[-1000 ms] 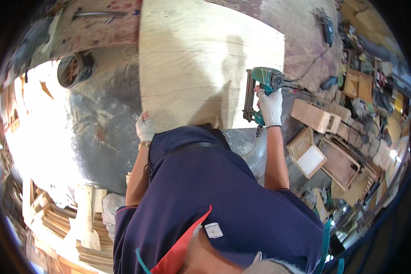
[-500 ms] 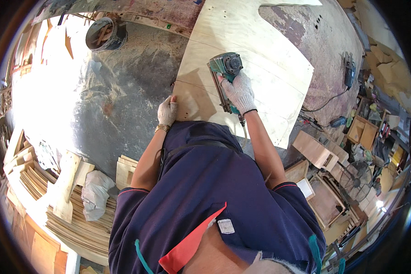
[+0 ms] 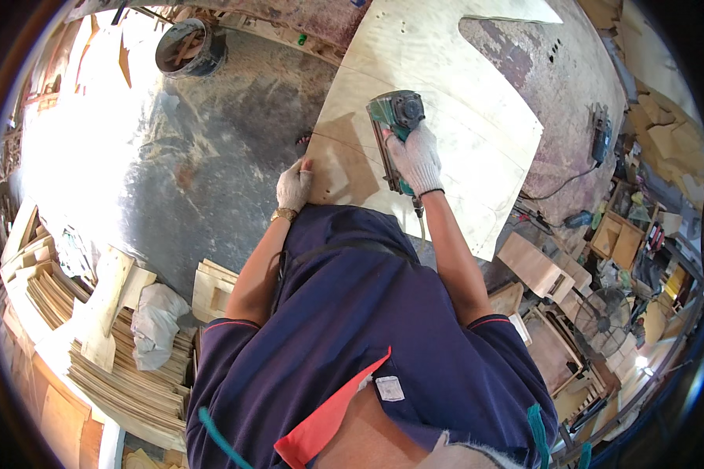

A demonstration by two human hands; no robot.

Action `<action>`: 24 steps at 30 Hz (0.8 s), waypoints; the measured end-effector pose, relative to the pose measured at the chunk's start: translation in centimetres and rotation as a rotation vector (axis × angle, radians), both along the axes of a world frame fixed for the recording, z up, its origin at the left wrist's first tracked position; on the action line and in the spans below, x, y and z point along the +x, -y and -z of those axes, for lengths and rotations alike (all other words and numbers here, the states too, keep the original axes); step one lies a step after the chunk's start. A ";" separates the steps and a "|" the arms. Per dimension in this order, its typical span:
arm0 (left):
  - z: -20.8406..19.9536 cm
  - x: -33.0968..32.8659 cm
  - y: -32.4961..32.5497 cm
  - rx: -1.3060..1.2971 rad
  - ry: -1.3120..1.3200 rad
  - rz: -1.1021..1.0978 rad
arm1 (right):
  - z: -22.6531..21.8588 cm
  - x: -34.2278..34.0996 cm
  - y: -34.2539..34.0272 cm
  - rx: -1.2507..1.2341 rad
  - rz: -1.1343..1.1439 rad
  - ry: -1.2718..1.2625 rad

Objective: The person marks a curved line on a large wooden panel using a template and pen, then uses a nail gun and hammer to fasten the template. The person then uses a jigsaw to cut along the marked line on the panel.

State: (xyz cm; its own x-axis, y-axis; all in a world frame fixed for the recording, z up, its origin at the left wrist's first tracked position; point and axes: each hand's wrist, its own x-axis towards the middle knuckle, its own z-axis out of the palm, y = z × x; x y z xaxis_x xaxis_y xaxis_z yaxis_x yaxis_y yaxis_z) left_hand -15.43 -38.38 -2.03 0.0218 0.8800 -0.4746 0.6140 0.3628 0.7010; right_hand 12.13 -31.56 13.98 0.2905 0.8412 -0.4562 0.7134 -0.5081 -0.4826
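My right hand [image 3: 416, 160], in a pale knitted work glove, is wrapped round the handle of a green and black nail gun [image 3: 399, 111]. The gun is over a pale plywood panel [image 3: 461, 137]; whether its nose touches the wood is hidden. A hose [image 3: 422, 223] runs from the gun's handle end back toward my body. My left hand [image 3: 294, 186], also gloved, is closed on the panel's left edge near my lap, thumb on top and the other fingers mostly hidden. Pencil-like lines and small dark marks show on the panel, with the gun's shadow left of it.
Beneath the panel lies a worn, stained worktop [image 3: 567, 70] with a corded power tool [image 3: 601, 134] on it. A bucket of scraps [image 3: 184, 48] stands on the floor at far left. Stacked wood strips [image 3: 125, 383] are near left; wooden boxes [image 3: 536, 266] and a fan [image 3: 602, 320] crowd the right.
The whole view has shifted slightly, so the panel and floor things appear a little displaced. Both hands keep their holds, and the nail gun stays over much the same part of the panel.
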 end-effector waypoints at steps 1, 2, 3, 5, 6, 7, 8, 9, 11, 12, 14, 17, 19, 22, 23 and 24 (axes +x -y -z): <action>0.2 -0.1 0.1 0.006 -0.021 0.001 | -0.6 0.0 0.4 0.027 0.020 -0.028; 0.4 -0.3 0.1 0.012 -0.042 0.005 | -1.2 -0.2 0.7 0.058 0.034 -0.058; 0.5 -0.6 0.0 0.020 -0.065 0.012 | -2.0 -0.3 1.0 0.090 0.051 -0.089; -1.0 -0.1 -0.9 -0.053 -0.044 -0.002 | -3.3 0.5 1.7 0.107 0.132 -0.120; -2.0 0.1 -1.0 -0.090 -0.033 0.004 | -3.4 0.7 2.5 0.183 0.164 -0.127; -2.3 0.2 -0.9 -0.087 -0.019 0.000 | -4.5 1.0 2.9 0.146 0.204 -0.162; -2.2 0.0 -0.7 -0.082 -0.001 -0.005 | -5.6 1.4 3.3 0.116 0.241 -0.195; -1.3 -0.4 -0.4 -0.026 0.027 -0.020 | -6.2 1.7 3.7 0.138 0.262 -0.172; -0.3 -0.9 -0.2 0.059 0.020 0.003 | -7.3 3.1 4.8 0.117 0.337 -0.141; -0.4 -1.0 -0.4 0.082 -0.012 0.047 | -8.0 4.1 5.9 0.131 0.378 -0.098; -0.8 -0.9 -1.3 -0.055 -0.067 0.043 | -9.0 5.9 7.9 0.154 0.438 -0.037; 0.7 -1.4 -2.9 -0.012 -0.113 0.049 | -7.3 10.4 12.9 0.270 0.649 -0.114; 1.6 -1.6 -4.7 0.055 -0.168 0.078 | -7.9 13.9 15.5 0.280 0.732 -0.051; 1.3 -1.2 -7.3 0.149 -0.084 0.093 | -8.2 20.5 19.3 0.312 0.781 0.144; 1.5 -1.9 -8.4 0.097 -0.090 0.092 | -9.0 22.6 19.5 0.289 0.789 0.099; 1.8 -3.0 -9.8 0.051 -0.101 0.092 | -9.6 25.0 19.8 0.270 0.797 0.049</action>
State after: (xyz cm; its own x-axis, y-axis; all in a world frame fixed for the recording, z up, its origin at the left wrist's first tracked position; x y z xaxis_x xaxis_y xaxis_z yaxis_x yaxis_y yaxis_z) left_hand -18.44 -28.59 -3.83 0.0580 0.8994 -0.4332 0.7110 0.2674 0.6503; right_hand 37.11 -51.39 23.56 0.8577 0.4546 -0.2401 0.2134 -0.7397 -0.6382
